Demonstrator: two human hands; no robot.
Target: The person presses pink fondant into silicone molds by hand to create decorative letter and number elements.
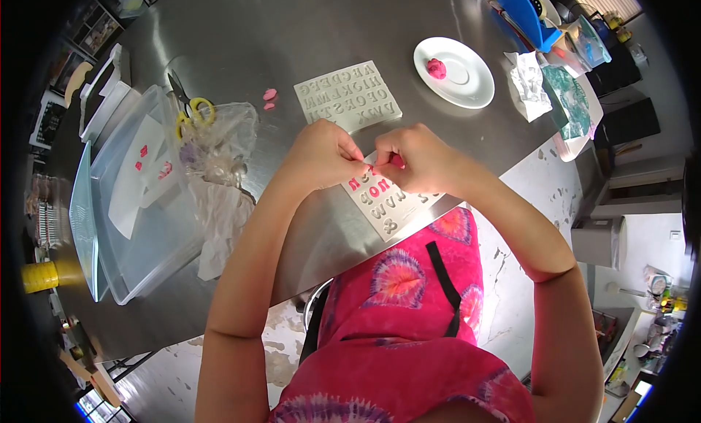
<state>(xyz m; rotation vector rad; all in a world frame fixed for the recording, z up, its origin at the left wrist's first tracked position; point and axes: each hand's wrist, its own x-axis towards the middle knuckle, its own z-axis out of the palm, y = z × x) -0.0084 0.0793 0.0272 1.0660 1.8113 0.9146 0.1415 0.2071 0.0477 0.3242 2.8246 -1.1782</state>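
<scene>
- at the near edge of the tabletop point(292, 29), what are the hands doing?
- they meet fingertip to fingertip. the left hand point(321, 154) and the right hand point(420, 160) are both curled narrow, pinching one small pink piece point(395, 160) between them.
- where is that piece?
- held just above the near letter mould point(385, 204), which lies at the tabletop's edge in front of the person's pink tie-dye top. a few of its cavities are filled pink. which cavity the piece hangs over i can't make out, since the hands cover that part.
- anything else pink?
- a pink lump point(436, 68) sits on a white saucer point(467, 83) further back to the right, and two pink scraps point(269, 96) lie on bare metal beside a second mould point(348, 94), which is unfilled and well apart from the hands.
- and to the left?
- yellow-handled scissors point(191, 109) rest by crumpled clear wrap, next to a plastic tray point(139, 255) holding white paper with small pink shapes on it. crumpled paper point(529, 87) lies right of the saucer.
</scene>
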